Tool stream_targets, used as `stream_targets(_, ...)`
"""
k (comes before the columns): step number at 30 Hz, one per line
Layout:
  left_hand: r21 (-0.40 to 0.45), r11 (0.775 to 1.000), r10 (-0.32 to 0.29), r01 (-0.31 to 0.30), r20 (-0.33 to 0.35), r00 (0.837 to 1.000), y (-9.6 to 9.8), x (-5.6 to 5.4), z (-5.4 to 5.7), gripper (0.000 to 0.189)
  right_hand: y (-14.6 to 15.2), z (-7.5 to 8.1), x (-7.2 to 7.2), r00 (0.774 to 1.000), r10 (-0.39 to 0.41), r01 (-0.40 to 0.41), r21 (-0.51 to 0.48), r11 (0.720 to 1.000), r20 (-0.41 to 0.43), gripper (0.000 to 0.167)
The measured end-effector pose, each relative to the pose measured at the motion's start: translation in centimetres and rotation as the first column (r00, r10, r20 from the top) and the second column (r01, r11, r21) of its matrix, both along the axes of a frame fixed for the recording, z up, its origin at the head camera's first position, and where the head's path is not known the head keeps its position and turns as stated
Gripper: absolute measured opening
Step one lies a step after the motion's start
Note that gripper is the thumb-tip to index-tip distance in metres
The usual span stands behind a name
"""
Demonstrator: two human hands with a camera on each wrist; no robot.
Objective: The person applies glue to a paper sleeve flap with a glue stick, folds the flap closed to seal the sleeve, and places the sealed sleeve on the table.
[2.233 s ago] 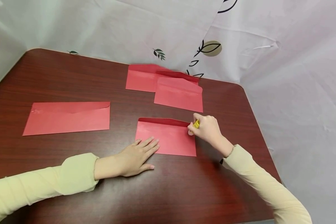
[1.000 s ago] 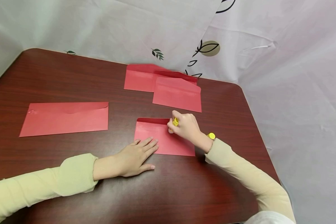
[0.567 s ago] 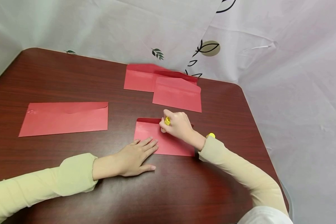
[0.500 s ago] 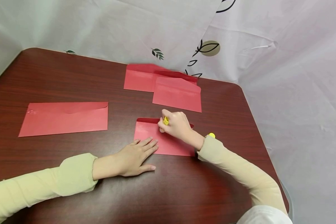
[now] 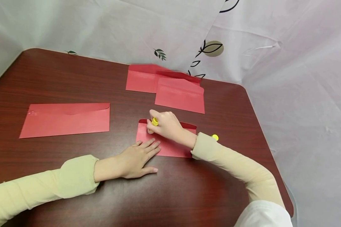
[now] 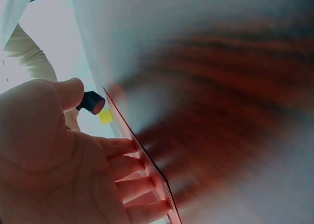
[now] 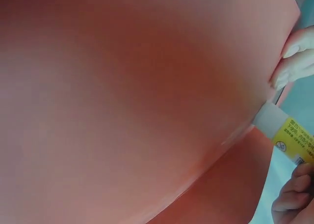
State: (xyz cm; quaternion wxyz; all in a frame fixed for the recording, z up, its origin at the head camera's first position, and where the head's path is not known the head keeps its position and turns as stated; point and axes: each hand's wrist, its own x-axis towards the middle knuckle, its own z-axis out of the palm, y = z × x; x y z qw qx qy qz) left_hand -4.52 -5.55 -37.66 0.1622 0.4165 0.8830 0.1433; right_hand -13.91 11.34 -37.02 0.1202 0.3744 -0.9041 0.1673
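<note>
My right hand (image 5: 167, 126) grips a yellow glue stick (image 5: 154, 121) in curled fingers, over the upper left part of a red envelope (image 5: 174, 146). In the right wrist view the white end of the glue stick (image 7: 292, 135) stands right at the envelope's seam (image 7: 223, 150). The envelope's flap (image 5: 188, 125) is lifted open along the far side, partly hidden behind the right hand. My left hand (image 5: 136, 160) rests with spread fingers on the envelope's lower left corner. The left wrist view shows these fingers (image 6: 132, 187) straight over the envelope edge.
A yellow cap (image 5: 215, 137) lies on the brown table (image 5: 125, 201), right of the envelope. Another red envelope (image 5: 68, 121) with its flap down lies at left. Several red envelopes (image 5: 180, 96) overlap at the back edge, near a white patterned curtain (image 5: 102, 28).
My right hand has slid leftward with the glue stick, from the envelope's right end to near its left end. The yellow cap has come into sight. The left hand stays in place.
</note>
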Motion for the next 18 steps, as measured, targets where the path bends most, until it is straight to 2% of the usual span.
stream_targets(6,0.002,1.000,-0.005,0.005,-0.013,1.000,0.1,0.0,-0.1,0.070,-2.2,0.3,0.0,0.999,0.035,-0.036,0.050,0.998,0.019,0.017)
stream_targets(12,-0.010,1.000,-0.011,0.011,-0.036,0.999,0.2,0.0,0.0,0.070,-2.8,0.7,-0.1,0.999,0.013,-0.015,0.072,0.997,0.038,0.018)
stream_targets(14,-0.016,1.000,-0.018,0.017,-0.056,0.998,0.2,-0.1,0.0,0.069,-2.6,0.8,-0.2,0.996,-0.017,0.011,0.068,0.998,0.087,0.020)
stream_targets(16,-0.021,1.000,-0.023,0.022,-0.074,0.997,0.2,-0.3,0.0,0.068,-2.4,1.0,-0.5,0.983,-0.065,0.055,0.063,0.997,0.174,0.024)
stream_targets(18,-0.014,1.000,-0.028,0.027,-0.081,0.996,0.1,-0.5,0.1,0.066,-2.2,1.2,-0.8,0.943,-0.117,0.110,0.040,0.993,0.312,0.027)
